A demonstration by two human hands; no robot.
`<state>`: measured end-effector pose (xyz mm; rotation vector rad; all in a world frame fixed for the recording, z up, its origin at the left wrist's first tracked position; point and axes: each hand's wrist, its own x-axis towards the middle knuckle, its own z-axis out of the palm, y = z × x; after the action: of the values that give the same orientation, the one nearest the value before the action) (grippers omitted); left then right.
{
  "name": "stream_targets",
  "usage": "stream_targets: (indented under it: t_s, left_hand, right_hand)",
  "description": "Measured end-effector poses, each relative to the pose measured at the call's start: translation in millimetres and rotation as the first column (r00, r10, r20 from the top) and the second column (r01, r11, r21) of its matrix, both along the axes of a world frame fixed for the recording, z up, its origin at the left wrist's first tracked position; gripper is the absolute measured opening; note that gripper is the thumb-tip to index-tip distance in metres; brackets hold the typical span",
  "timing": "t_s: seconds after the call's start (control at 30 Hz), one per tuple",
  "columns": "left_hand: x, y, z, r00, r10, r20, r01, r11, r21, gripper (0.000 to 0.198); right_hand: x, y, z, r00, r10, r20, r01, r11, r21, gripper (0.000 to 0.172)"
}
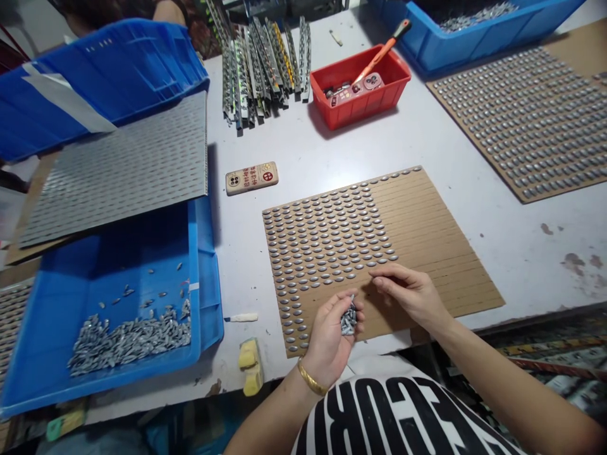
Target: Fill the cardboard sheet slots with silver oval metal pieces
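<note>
My left hand is cupped around a small heap of grey spindle-shaped pieces, above the near part of a brown cardboard sheet. Rows of the same grey pieces lie on the sheet's left and middle, with one row reaching along its far edge. Thin dark lines cross the bare right part. My right hand is pinched closed at the end of a partly filled row, thumb against forefinger. Whatever sits between those fingertips is too small to make out.
Left, a blue bin holds loose grey pieces under a filled sheet. A phone-like case, a small blade-tipped tool and a yellow block lie nearby. Behind stand a red tray and metal strips; another filled board lies right.
</note>
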<state>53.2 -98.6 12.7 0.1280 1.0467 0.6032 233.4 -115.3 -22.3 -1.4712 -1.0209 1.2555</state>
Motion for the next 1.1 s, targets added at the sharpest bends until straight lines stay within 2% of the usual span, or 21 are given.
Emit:
stream_targets:
  t_s: [0.1,0.2,0.27,0.4,0.47,0.6,0.67,0.73,0.8,0.87,0.9,0.97,1.0,1.1]
  left_hand:
    - [-0.2,0.4,-0.1,1.000,0.000,-0.014,0.000,1.000,0.006,0.026]
    - [-0.2,0.2,-0.8,1.000,0.009,-0.029,-0.009,1.000,0.008,0.023]
    - [-0.2,-0.3,-1.2,0.999,0.012,-0.037,-0.011,1.000,0.011,0.021]
    - [-0.9,-0.8,-2.0,0.999,0.010,-0.038,-0.009,1.000,0.006,0.021]
    - [-1.1,-0.1,-2.4,0.999,0.017,-0.034,-0.016,1.000,0.006,0.023]
    - [-0.7,1.5,-2.0,0.999,0.034,-0.027,-0.034,0.999,0.007,0.026]
    - [-0.2,1.5,-1.2,0.999,0.035,-0.031,-0.035,0.999,0.009,0.027]
    - [0.1,0.7,-0.6,0.998,0.039,-0.041,-0.038,0.999,0.018,0.027]
    - [0.6,-0.5,-0.5,0.998,0.043,-0.052,-0.041,0.998,0.039,0.026]
    - [1.9,-1.6,-1.1,0.997,0.036,-0.063,-0.032,0.997,0.065,0.024]
    - [2.9,-2.0,-1.6,0.997,0.029,-0.071,-0.024,0.997,0.079,0.025]
    - [6.0,-2.1,-2.7,0.996,0.018,-0.088,-0.009,0.995,0.104,0.026]
    - [7.8,-1.9,-3.2,0.995,0.013,-0.095,-0.002,0.993,0.114,0.027]
    - [13.1,-0.5,-3.6,0.996,-0.009,-0.088,0.020,0.992,0.128,0.027]
  right_hand:
    - [3.5,3.9,0.1,0.964,0.107,0.245,-0.132,0.987,0.088,0.023]
    - [3.2,11.7,0.5,0.859,0.133,0.494,-0.235,0.961,0.150,0.016]
    - [2.3,17.4,0.3,0.787,0.165,0.594,-0.322,0.931,0.168,0.014]
    - [1.7,24.8,-1.2,0.723,0.207,0.659,-0.409,0.897,0.167,0.016]
    - [2.0,26.5,-2.2,0.681,0.211,0.701,-0.419,0.897,0.138,0.017]
    - [1.6,27.8,-3.6,0.547,0.186,0.816,-0.416,0.907,0.073,0.020]
    - [0.7,27.4,-1.8,0.529,0.174,0.831,-0.411,0.909,0.071,0.021]
    - [-0.6,25.3,3.2,0.589,0.162,0.792,-0.383,0.919,0.098,0.019]
    - [-2.5,21.1,11.2,0.730,0.169,0.663,-0.319,0.941,0.111,0.017]
    - [-5.3,15.0,20.0,0.883,0.242,0.403,-0.278,0.960,0.034,0.020]
    - [-6.7,11.7,23.7,0.928,0.284,0.240,-0.284,0.958,-0.034,0.023]
    - [-8.6,5.7,27.9,0.950,0.311,-0.039,-0.313,0.937,-0.155,0.028]
    - [-8.7,3.3,28.2,0.947,0.298,-0.121,-0.317,0.929,-0.192,0.030]
    - [-3.3,-0.1,23.3,0.955,0.251,-0.157,-0.281,0.937,-0.206,0.029]
